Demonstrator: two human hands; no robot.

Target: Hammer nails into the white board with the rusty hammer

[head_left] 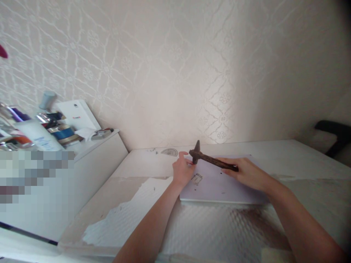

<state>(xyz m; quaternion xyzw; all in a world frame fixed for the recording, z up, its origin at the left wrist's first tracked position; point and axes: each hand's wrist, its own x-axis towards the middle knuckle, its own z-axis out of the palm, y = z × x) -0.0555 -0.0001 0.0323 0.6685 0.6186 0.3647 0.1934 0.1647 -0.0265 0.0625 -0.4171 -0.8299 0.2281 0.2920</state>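
My right hand (246, 174) grips the wooden handle of a dark, rusty hammer (211, 159). The hammer's head hovers just above the far left corner of a white flat panel (219, 188) lying on the table. My left hand (183, 168) rests at that same corner, its fingers pinched together right under the hammer head; whatever they hold is too small to make out. A small metal bracket (196, 178) lies on the panel near my left wrist.
The table (137, 215) has a worn, peeling surface and stands against a patterned wallpapered wall. A white cabinet (95, 160) at the left carries bottles, jars and a white box. A dark chair part (333, 133) shows at the far right.
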